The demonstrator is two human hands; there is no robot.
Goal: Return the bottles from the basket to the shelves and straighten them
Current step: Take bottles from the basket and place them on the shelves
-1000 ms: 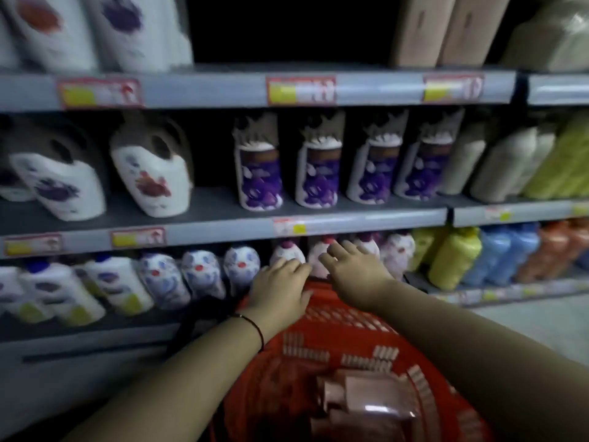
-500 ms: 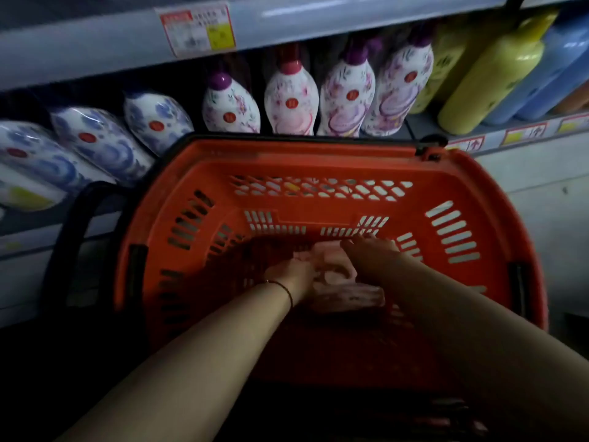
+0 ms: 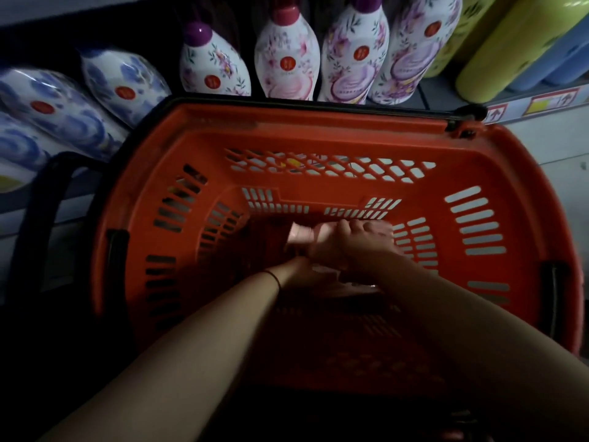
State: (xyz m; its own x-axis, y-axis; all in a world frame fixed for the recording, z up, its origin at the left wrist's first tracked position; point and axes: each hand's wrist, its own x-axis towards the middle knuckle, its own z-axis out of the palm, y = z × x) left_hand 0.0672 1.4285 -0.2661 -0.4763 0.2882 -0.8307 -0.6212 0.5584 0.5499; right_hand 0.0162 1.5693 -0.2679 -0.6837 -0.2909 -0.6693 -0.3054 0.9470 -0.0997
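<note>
Below stocked shelves, orange basket holds pink bottles; right hand grips one, left hand's grip unclear.

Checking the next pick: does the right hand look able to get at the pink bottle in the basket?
Probably yes. The right hand is already down on the pink bottle at the bottom of the basket, with nothing over it; the left hand is beside it, not in the way.

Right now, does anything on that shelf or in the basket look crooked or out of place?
Yes. The blue-patterned bottles at the shelf's left seem to lean hard sideways, while the pink and purple ones beside them stand straighter; the wide lens may exaggerate it. In the red basket, pale bottles lie flat under both hands. Nothing looks spilled.
</note>
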